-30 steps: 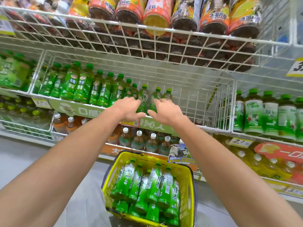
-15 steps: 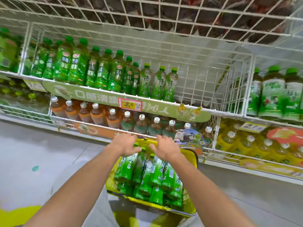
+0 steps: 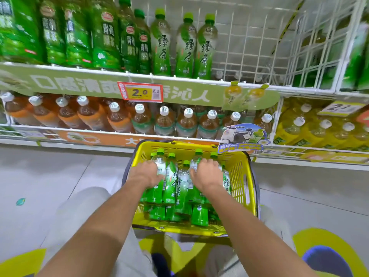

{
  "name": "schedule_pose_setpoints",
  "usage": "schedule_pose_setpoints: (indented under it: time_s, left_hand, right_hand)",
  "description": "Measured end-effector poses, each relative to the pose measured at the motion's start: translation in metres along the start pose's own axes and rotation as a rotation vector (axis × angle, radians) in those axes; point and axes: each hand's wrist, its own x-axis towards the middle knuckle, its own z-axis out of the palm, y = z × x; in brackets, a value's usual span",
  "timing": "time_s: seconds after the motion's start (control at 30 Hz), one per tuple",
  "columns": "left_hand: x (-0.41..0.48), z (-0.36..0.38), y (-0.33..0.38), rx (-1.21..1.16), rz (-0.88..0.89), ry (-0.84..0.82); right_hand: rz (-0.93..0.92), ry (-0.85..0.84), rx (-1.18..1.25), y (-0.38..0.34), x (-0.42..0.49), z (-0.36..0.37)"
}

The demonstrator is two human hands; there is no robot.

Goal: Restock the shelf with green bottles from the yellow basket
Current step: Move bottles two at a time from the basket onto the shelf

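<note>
The yellow basket (image 3: 242,176) stands on the floor below the shelves, with several green bottles (image 3: 171,182) lying in it, caps toward the shelf. My left hand (image 3: 144,173) is curled over the upper part of the leftmost bottle (image 3: 159,162). My right hand (image 3: 206,172) is wrapped over another bottle (image 3: 196,156) further right. Both bottles still lie among the others. On the upper wire shelf (image 3: 249,84), three matching light green bottles (image 3: 183,47) stand upright, with bare wire space to their right.
Darker green bottles (image 3: 103,37) fill the upper shelf's left part. Brown tea bottles (image 3: 165,120) with white caps line the shelf below, and yellow bottles (image 3: 319,128) sit to the right. A price tag (image 3: 140,92) hangs on the shelf edge. My legs are behind the basket.
Both hands came down from the upper shelf into the basket and closed over two bottles. The view tilted down with them.
</note>
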Motion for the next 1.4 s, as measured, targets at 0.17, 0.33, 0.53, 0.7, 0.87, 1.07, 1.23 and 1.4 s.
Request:
schedule_pose_setpoints:
  time_s: [0.17, 0.33, 0.53, 0.7, 0.87, 1.07, 1.23, 1.4]
  left_hand:
    - [0.017, 0.018, 0.007, -0.173, -0.053, 0.063]
    - [0.023, 0.009, 0.004, -0.295, -0.073, 0.046]
    - [0.024, 0.015, -0.007, -0.458, -0.087, 0.011]
    - [0.009, 0.022, -0.007, -0.553, -0.072, -0.032]
    - [-0.007, 0.032, 0.014, -0.638, -0.026, -0.058]
    - [-0.024, 0.032, 0.017, -1.005, -0.005, -0.028]
    - [-0.069, -0.024, 0.013, -1.222, 0.124, 0.066]
    - [-0.096, -0.078, -0.009, -1.301, 0.275, 0.243]
  right_hand:
    - [0.091, 0.058, 0.019, -0.012, 0.017, 0.009]
    - [0.166, 0.041, 0.173, -0.011, 0.022, 0.018]
    - [0.191, 0.012, 0.212, -0.004, 0.03, 0.02]
    - [0.196, -0.004, 0.268, -0.003, 0.02, 0.019]
    - [0.174, -0.025, 0.29, -0.012, 0.003, 0.029]
    - [0.119, -0.031, 0.515, 0.0, -0.004, 0.017]
    - [-0.07, 0.058, 0.71, 0.002, -0.02, -0.04]
    - [-0.276, 0.088, 1.023, -0.007, -0.039, -0.115]
